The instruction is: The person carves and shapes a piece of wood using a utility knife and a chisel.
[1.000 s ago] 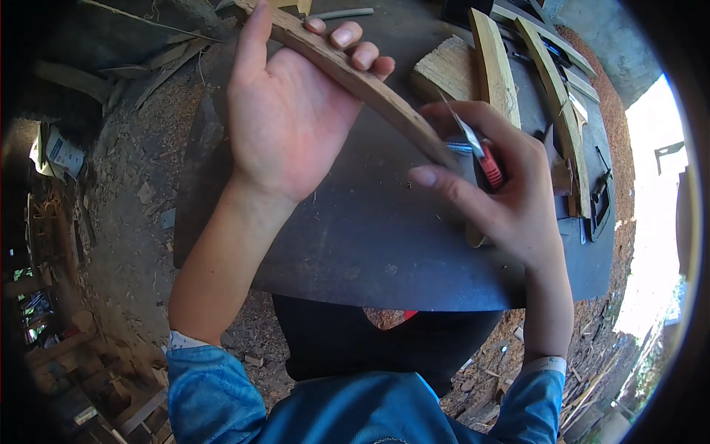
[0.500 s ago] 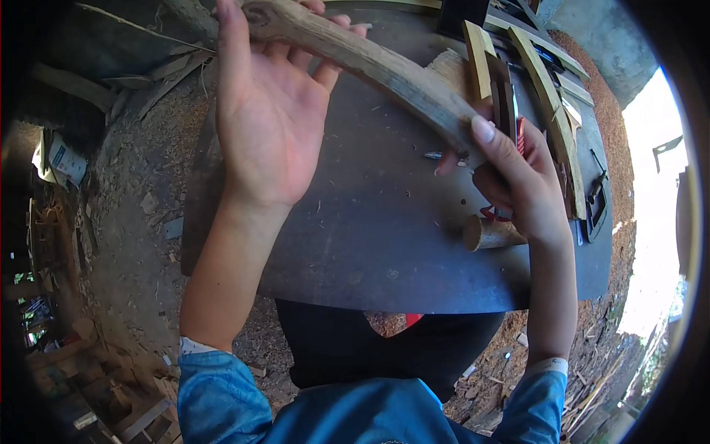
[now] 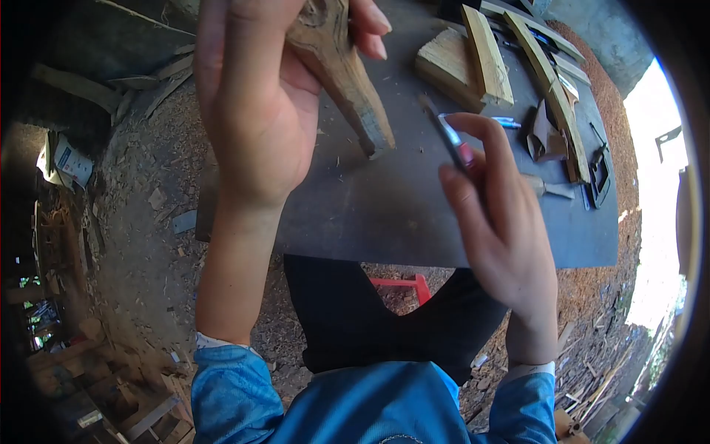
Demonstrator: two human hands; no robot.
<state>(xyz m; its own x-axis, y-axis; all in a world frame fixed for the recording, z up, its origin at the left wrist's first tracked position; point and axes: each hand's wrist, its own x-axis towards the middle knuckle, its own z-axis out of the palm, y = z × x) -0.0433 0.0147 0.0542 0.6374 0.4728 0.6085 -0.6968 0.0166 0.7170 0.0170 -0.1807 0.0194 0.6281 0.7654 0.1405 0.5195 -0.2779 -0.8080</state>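
Observation:
In my left hand point(image 3: 255, 111) is a carved wooden piece point(image 3: 355, 100), held up at the top of the view. The fingers wrap round its wider, knotty upper part, and its narrower end points down over the dark tabletop point(image 3: 355, 222). My right hand point(image 3: 506, 229) closes on a slim tool point(image 3: 449, 135) with a dark blade-like front and a red part at the grip; motion blurs it. This tool points up and left, apart from the wood. Just beyond the right fingers lies a blue pen point(image 3: 506, 122).
A thick wooden block point(image 3: 447, 66) lies at the table's back, with a pale wood strip point(image 3: 488, 59) against it. To the right are a long curved strip point(image 3: 547, 81), a folded brown sheet point(image 3: 546, 137), a flat-ended tool point(image 3: 555, 189) and a black frame-like tool point(image 3: 600, 174).
My right hand has let go of the wooden piece and moved down with the slim tool. My left hand has closed round the wood, which now points more steeply downward.

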